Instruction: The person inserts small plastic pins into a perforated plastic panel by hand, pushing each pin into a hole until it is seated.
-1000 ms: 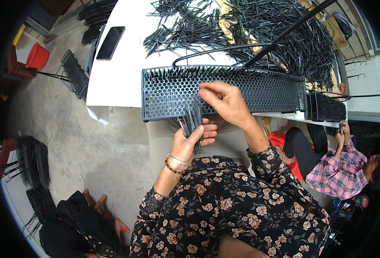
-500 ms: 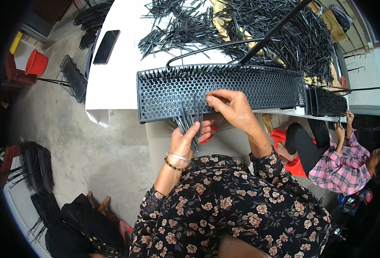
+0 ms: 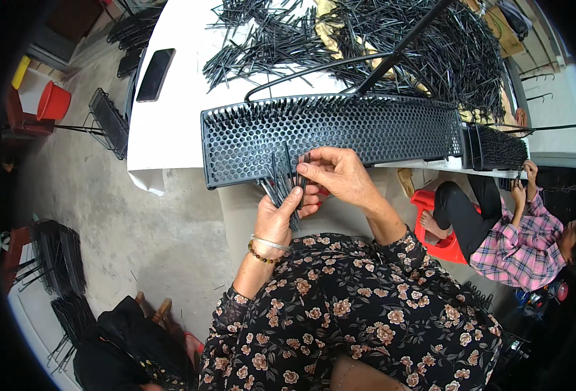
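Basically, head view: my left hand [image 3: 276, 218] grips a bundle of thin black strips [image 3: 278, 189] by the perforated tray's [image 3: 340, 140] near edge, upper ends fanned, probably so they separate easily. My right hand [image 3: 340, 177] pinches thumb-to-forefinger at the bundle's right side. Tray lies along the near edge of the white-covered table [image 3: 174, 130], presumably for reach; loose pile [image 3: 431, 58] behind it. Can't tell how many strips I'm pinching; left thumb hides the bundle's middle, pile's cut off up top.

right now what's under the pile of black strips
Under the pile of black strips, the white table shows through gaps at left, and yellowish material peeks out mid-pile. Beneath the dense right part, all is covered.
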Demonstrator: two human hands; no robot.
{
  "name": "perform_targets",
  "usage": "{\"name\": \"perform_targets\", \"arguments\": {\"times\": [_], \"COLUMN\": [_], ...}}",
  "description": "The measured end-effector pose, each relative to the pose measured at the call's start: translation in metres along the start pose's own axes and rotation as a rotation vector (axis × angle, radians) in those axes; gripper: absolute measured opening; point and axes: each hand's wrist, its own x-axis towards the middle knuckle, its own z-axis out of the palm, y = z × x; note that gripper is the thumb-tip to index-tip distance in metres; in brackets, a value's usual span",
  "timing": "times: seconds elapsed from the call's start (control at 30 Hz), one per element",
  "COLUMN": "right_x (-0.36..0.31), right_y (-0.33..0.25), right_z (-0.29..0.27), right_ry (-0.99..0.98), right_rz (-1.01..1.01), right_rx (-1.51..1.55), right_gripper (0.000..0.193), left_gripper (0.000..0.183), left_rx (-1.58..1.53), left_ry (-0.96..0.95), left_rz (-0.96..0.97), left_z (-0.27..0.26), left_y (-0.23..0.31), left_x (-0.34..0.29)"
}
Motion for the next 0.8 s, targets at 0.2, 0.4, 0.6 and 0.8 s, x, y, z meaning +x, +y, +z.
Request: {"name": "perform_targets", "arguments": {"times": [0.2, 0.4, 0.6, 0.8], "right_x": [0.005, 0.042, 0.082, 0.087], "right_y": [0.002, -0.021, -0.019, -0.021], "right_z": [-0.008, -0.017, -0.014, -0.017], "right_ry": [0.001, 0.245, 0.225, 0.209], "right_rz": [-0.007, -0.483, -0.695, -0.791], "right_rx": [0.088, -0.064, -0.232, -0.373], "right_gripper": [0.019, 0.018, 0.019, 0.016], "left_gripper": [0.027, 0.032, 0.038, 0.037], "left_rx": [-0.034, -0.048, -0.148, -0.049], "left_ry": [0.091, 0.095, 0.103, 0.079], "left_rz": [0.007, -0.083, -0.122, -0.103], "left_z": [0.000, 0.001, -0.008, -0.006], "left_y": [-0.005, -0.006, -0.004, -0.004], "left_x": [0.002, 0.004, 0.008, 0.005]}}
